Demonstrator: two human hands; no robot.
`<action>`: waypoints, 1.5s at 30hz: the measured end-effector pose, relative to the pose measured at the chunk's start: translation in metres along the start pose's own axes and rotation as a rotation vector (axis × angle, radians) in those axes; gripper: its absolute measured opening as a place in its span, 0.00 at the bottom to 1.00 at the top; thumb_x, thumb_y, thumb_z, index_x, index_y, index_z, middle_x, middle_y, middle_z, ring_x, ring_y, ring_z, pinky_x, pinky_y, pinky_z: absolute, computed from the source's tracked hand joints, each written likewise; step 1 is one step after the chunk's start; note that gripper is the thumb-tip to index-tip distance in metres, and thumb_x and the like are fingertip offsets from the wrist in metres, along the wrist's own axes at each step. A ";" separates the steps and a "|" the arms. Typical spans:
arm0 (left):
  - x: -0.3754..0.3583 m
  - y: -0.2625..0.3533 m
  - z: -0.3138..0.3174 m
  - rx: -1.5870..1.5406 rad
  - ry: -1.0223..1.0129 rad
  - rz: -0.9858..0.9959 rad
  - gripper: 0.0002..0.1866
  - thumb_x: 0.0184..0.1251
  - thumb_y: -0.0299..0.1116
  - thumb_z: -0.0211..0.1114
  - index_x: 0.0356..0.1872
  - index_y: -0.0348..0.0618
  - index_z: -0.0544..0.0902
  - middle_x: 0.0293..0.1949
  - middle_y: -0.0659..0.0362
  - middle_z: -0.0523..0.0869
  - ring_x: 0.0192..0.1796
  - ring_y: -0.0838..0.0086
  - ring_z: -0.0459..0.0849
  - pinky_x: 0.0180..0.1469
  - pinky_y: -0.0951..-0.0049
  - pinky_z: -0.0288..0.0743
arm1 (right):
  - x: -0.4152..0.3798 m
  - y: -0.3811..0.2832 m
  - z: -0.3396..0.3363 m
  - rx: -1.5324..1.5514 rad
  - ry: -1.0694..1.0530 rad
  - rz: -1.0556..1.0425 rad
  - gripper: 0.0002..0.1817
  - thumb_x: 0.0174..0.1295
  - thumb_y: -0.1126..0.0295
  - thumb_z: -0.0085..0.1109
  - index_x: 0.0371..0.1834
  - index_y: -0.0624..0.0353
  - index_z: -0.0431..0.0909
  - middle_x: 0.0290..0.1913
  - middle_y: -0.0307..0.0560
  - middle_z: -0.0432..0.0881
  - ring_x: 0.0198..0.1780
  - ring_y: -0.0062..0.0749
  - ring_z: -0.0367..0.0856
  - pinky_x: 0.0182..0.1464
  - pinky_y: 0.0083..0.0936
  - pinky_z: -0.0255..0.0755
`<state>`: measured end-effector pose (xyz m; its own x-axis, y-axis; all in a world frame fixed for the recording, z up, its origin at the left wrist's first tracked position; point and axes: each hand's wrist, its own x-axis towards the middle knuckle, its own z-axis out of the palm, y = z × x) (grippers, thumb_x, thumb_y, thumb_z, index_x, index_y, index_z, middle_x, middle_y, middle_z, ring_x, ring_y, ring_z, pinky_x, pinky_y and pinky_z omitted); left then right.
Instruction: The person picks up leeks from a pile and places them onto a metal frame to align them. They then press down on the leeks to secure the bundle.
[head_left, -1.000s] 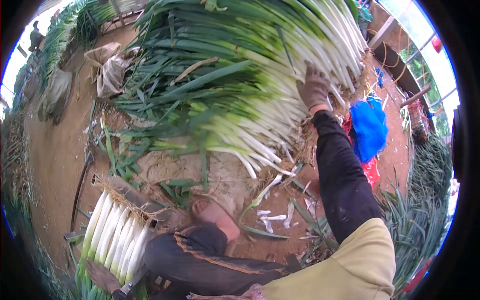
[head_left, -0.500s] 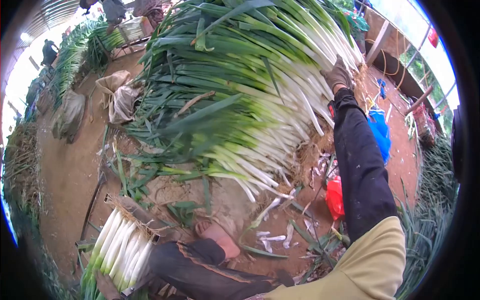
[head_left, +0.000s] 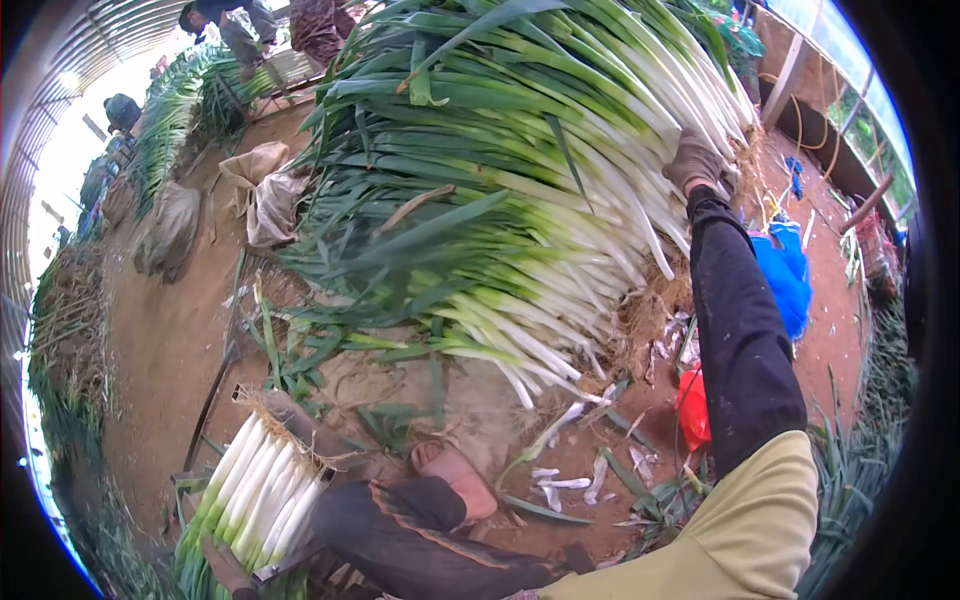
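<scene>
A large heap of green onions [head_left: 560, 240] lies across the ground ahead, white root ends to the right and green leaves to the left. My gloved right hand [head_left: 700, 165] reaches out to the white stalks near the roots, its fingers curled closed around some of them. At the lower left, a smaller bundle of green onions [head_left: 262, 480] sits in a metal frame [head_left: 325, 473], roots upward. My gloved left hand [head_left: 226, 566] rests along that bundle's green part, fingers laid out flat; part of it is cut off by the view's lower edge.
A red bag [head_left: 693, 408] and a blue bag [head_left: 782, 278] lie right of the heap. Peeled scraps [head_left: 560, 484] litter the ground by my foot [head_left: 455, 480]. Pale sacks [head_left: 265, 195] lie at the left. Another person [head_left: 235, 25] bends over more onions at the back.
My right hand has shifted slightly and its fingers look more curled over the stalks. The whole view has slid a little, so everything sits further right. My left hand stays on the small bundle.
</scene>
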<state>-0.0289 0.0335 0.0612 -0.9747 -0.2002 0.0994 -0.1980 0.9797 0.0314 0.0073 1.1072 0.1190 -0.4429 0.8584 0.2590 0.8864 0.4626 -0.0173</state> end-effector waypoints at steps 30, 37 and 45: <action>-0.066 0.516 -0.032 -1.190 -0.617 0.679 0.40 0.75 0.60 0.58 0.69 0.28 0.72 0.73 0.38 0.70 0.75 0.53 0.69 0.76 0.60 0.63 | -0.127 -0.017 0.006 0.814 -0.152 -0.369 0.39 0.42 0.67 0.70 0.62 0.68 0.72 0.46 0.56 0.84 0.46 0.46 0.83 0.52 0.37 0.77; -0.188 0.598 0.106 -1.534 -1.389 0.319 0.57 0.62 0.80 0.57 0.74 0.34 0.67 0.71 0.44 0.75 0.69 0.53 0.76 0.69 0.60 0.69 | -0.318 -0.035 -0.007 1.340 -0.408 -0.337 0.44 0.44 0.69 0.71 0.69 0.67 0.66 0.45 0.45 0.80 0.40 0.33 0.78 0.44 0.28 0.77; -0.247 0.544 0.156 -1.825 -1.662 -0.370 0.47 0.62 0.75 0.62 0.69 0.46 0.76 0.56 0.53 0.86 0.56 0.65 0.84 0.59 0.56 0.79 | -0.503 0.043 -0.028 0.499 -0.712 -0.469 0.36 0.44 0.63 0.77 0.58 0.61 0.74 0.42 0.59 0.86 0.42 0.56 0.88 0.50 0.45 0.80</action>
<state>0.0877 0.6171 -0.1014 -0.3762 0.7449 -0.5510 -0.9132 -0.1973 0.3566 0.2720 0.6890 0.0145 -0.8573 0.4214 -0.2955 0.5146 0.6901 -0.5088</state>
